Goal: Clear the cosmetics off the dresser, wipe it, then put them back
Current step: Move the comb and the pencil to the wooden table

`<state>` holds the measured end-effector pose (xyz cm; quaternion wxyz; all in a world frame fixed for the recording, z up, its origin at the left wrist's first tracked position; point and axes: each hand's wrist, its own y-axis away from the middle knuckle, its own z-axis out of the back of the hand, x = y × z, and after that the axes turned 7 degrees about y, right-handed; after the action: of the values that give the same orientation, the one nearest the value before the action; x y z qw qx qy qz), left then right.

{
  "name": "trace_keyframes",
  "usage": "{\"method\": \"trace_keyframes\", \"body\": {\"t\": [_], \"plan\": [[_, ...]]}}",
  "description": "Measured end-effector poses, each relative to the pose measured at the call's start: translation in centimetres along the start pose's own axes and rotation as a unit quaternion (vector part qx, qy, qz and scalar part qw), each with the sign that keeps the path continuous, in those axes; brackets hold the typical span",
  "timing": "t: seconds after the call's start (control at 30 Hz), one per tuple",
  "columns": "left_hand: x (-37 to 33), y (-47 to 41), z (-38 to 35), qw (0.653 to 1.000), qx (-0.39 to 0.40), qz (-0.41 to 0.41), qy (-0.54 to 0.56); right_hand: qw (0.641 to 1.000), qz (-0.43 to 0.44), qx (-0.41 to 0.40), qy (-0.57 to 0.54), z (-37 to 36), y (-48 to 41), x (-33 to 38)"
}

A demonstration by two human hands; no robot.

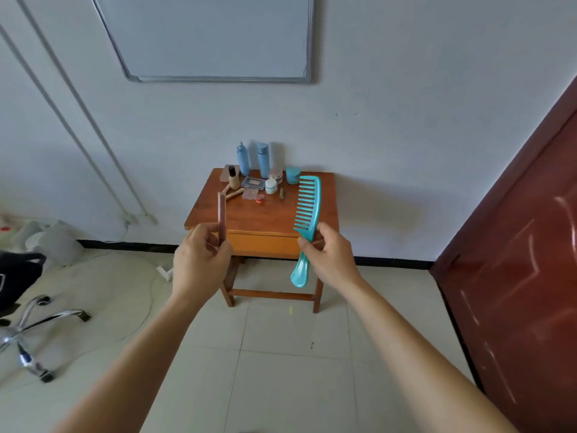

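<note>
The small wooden table [259, 218] stands in the centre of the frame, against the wall. The cosmetics are grouped along its back edge: two blue bottles [243, 159], a teal jar [293, 175], a white jar [271, 185] and some flat cases. The front half of the top is bare. Just left of centre, the left hand [199, 256] pinches a thin brown stick [222, 214] upright. The right hand [329, 256] curls its fingers round the neck of the teal comb [308, 204], teeth up and handle hanging down. Both things are in the air in front of the table, probably because carrying one thing in each hand is easy. I cannot tell whether they are being taken away or brought back.
</note>
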<state>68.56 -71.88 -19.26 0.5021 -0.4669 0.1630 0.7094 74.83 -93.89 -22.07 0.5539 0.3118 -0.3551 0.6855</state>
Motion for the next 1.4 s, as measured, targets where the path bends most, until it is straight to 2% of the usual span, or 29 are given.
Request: {"method": "trace_keyframes", "body": {"t": [0.1, 0.4, 0.67, 0.87, 1.03, 1.23, 1.4], "plan": [[2.4, -6.3, -1.2, 1.000, 0.003, 0.001, -0.006, 1.000, 0.007, 0.017, 0.019, -3.0, -5.8, 0.2], [6.3, -25.2, -6.5, 0.997, 0.074, -0.035, 0.006, 0.998, -0.049, -0.018, 0.024, -9.1, -21.0, 0.7], [9.0, -36.5, -15.8, 0.991, 0.133, -0.027, -0.011, 0.986, -0.157, 0.008, 0.052, -10.9, -30.8, -5.1], [12.6, -41.5, -22.4, 0.976, 0.188, 0.080, -0.068, 0.964, -0.257, 0.067, 0.031, -13.1, -38.5, -12.5], [14.1, -45.5, -26.1, 0.965, 0.196, 0.136, -0.104, 0.937, -0.331, 0.105, 0.044, -15.8, -45.0, -17.9], [17.7, -47.2, -29.1, 0.942, 0.220, 0.220, -0.125, 0.899, -0.420, 0.110, 0.059, -19.6, -48.3, -21.5], [21.2, -48.7, -30.5, 0.925, 0.267, 0.237, -0.129, 0.882, -0.446, 0.098, 0.116, -22.0, -48.6, -22.3]]}}
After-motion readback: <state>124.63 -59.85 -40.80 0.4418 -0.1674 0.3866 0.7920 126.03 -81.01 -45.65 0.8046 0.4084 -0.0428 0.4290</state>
